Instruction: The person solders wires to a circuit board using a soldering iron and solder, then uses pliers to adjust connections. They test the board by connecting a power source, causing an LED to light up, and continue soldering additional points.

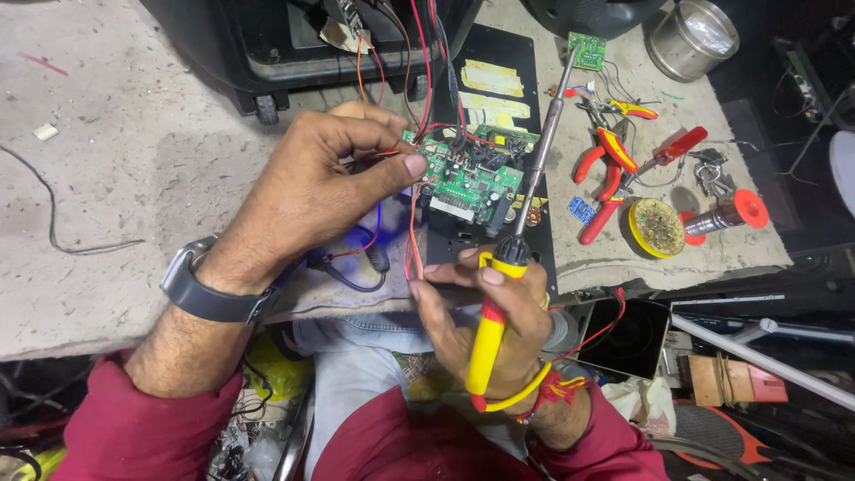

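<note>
My left hand [312, 183] pinches the left edge of a green circuit board [468, 178] and the thin red wires [414, 227] that run off it. A dark watch sits on that wrist. My right hand [485, 316] grips the yellow handle of a soldering iron [488, 343]. Its long metal shaft [545, 134] rises up and to the right past the board, with the tip near a small green board [586, 49]. The fingers of my right hand also touch the red wires below the circuit board. A black panel [463, 240] lies under the board.
A black wheeled case [267, 62] stands at the back with wires coming out. To the right lie red-handled pliers [598, 160], a red screwdriver [672, 150], a yellow tin of flux [657, 227], a solder spool [735, 214] and a metal pot [693, 37]. Clutter fills the floor below.
</note>
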{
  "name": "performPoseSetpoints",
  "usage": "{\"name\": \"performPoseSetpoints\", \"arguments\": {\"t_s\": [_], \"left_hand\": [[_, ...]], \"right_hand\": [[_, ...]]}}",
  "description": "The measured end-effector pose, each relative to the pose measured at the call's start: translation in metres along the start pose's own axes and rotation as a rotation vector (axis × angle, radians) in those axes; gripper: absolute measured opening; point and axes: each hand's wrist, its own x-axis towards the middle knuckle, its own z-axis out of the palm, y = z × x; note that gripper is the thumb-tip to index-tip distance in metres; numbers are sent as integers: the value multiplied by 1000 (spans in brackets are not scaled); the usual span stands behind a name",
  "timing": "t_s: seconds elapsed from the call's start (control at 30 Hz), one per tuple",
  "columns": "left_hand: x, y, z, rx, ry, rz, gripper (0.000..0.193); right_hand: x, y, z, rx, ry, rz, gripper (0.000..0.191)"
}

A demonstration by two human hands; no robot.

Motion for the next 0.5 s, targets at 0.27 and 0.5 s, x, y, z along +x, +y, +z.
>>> {"name": "performPoseSetpoints", "arguments": {"t_s": [0.27, 0.5], "left_hand": [[-2, 4, 4, 160, 59, 5, 21], [-3, 6, 3, 181, 67, 115, 17]], "right_hand": [[-8, 3, 10, -24, -55, -88, 85], [7, 1, -12, -39, 33, -137, 87]]}}
